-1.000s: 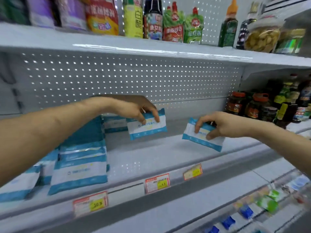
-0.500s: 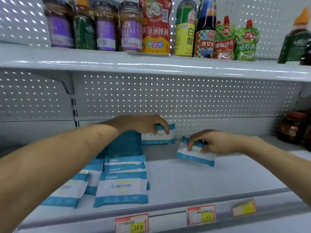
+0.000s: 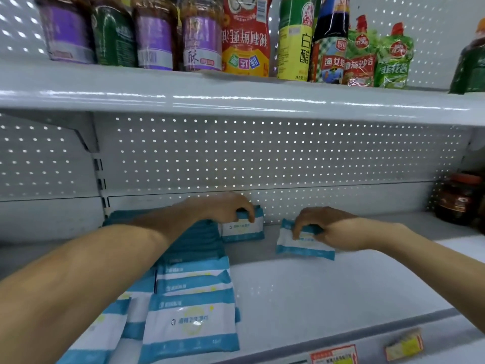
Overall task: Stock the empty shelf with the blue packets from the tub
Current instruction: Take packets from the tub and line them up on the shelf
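Fingers [image 3: 249, 214] of left hand [image 3: 223, 208] and right hand [image 3: 328, 227] each clamp a blue packet [image 3: 244, 229] on the white shelf [image 3: 328, 290] below bottles [image 3: 294, 40].

White shelf [image 3: 328, 298]: blue packets [image 3: 191, 321] stacked left, two more at back; dark jar [image 3: 458, 198], seemingly, right.

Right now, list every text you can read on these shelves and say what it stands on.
"白醋": yellow-green bottle.
"番茄沙司": red pouch.
"韭花酱": green pouch.
"酥": purple-labelled jar.
Too blurred to read: blue packets, price tags, red bag.
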Motion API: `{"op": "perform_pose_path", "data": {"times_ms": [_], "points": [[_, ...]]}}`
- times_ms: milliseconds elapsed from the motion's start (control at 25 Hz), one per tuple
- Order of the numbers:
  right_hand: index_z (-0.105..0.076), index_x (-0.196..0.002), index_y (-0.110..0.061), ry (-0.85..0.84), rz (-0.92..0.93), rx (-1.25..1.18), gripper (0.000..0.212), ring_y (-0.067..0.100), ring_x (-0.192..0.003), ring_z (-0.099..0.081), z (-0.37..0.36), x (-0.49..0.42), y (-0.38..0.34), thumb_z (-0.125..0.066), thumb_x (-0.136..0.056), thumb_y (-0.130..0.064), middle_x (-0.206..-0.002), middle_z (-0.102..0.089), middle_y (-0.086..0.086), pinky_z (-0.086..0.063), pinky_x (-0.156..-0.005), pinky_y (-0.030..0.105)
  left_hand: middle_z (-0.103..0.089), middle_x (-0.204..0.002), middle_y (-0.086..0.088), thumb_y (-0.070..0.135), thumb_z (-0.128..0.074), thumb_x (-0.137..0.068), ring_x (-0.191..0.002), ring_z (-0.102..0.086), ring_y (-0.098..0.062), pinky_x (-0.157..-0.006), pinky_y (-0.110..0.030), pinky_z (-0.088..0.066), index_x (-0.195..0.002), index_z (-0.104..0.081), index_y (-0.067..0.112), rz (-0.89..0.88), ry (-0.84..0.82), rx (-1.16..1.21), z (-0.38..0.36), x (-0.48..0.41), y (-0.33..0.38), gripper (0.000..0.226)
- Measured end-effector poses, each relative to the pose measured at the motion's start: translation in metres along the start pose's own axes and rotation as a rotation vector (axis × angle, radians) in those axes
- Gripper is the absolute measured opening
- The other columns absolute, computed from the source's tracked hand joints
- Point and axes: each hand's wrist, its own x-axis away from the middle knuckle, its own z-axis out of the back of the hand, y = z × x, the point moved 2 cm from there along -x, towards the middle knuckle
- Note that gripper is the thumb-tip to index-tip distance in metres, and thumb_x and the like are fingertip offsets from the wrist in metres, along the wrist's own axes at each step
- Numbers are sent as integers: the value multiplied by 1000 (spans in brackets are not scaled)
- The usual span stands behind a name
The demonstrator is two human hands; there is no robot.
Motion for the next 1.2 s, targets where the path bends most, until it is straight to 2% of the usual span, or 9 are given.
{"op": "perform_pose_path", "data": {"times_ms": [120, 240, 400, 560, 680, 800, 920, 960, 1200], "points": [[-64, -105, -49, 10, -17, -22, 62, 7, -108, -56, -2, -21, -4, -45, -83, 6, -117, -54, -25, -48, -98, 37, -50, -119, 15, -1, -60, -89, -117, -52, -13, -102, -31, -43, -114, -73, 32, 1, 35, 26, -3, 0, -10, 43], [-64, -104, -48, 46, 36, -24, 64, 5, -107, -56, -8, -49, -12, -42, -80, 7, -114, -54, -24, -47, -94, 35, -56, -120, 12, 2, -65, -89, -113, -54, -13, -97, -26, -42, -115, -74, 29, -7, 85, 55, -3, -1, -14, 38], [-64, -102, -48, 51, 83, -20, 64, 9, -109, -55, -18, -80, -22, -42, -79, 7, -114, -55, -22, -47, -98, 37, -65, -125, 0, 14, -60, -98, -111, -60, -20, -97, -34, -49, -123, -70, 24, -14, 146, 20, -2, -4, -7, 29], [-64, -96, -49, 35, 129, -40, 69, 9, -116, -56, -27, -103, -31, -41, -76, 13, -125, -56, -19, -45, -104, 34, -66, -123, -1, 5, -61, -95, -113, -61, -19, -101, -38, -50, -122, -72, 24, -9, 177, 64, 1, -2, -9, 35], [-69, -95, -40, 44, 165, -29, 68, 16, -120, -56, -34, -122, -36, -39, -73, 17, -133, -59, -9, -44, -102, 32, -66, -114, 2, 2, -61, -94, -105, -62, -16, -96, -38, -53, -113, -74, 20, -3, 255, 111, 9, 8, -14, 30], [-73, -99, -29, 63, 153, 9, 59, 16, -119, -54, -40, -132, -41, -43, -78, 17, -131, -60, -5, -40, -96, 25, -64, -109, 7, 2, -59, -98, -99, -60, -10, -91, -25, -51, -111, -74, 16, -22, 319, 127, 23, 25, -11, 24], [-73, -100, -27, 133, 153, 4, 51, 17, -121, -52, -48, -140, -41, -49, -80, 14, -129, -59, -4, -41, -103, 31, -63, -111, 6, 5, -55, -102, -100, -60, -8, -83, -10, -44, -116, -72, 14, -7, 343, 147, 32, 45, -7, 23], [-73, -101, -27, 163, 148, 7, 50, 18, -121, -51, -53, -142, -40, -51, -80, 13, -128, -58, -3, -41, -104, 33, -63, -112, 6, 5, -55, -102, -100, -60, -9, -84, -10, -44, -116, -72, 14, -10, 351, 141, 34, 51, -6, 23], [-68, -108, -30, 306, 141, 98, 50, 24, -118, -49, -74, -144, -33, -61, -76, 7, -126, -53, -3, -44, -98, 38, -67, -112, 7, 2, -57, -100, -101, -64, -10, -93, -31, -53, -113, -73, 18, -11, 375, 134, 34, 76, -2, 26]]}}
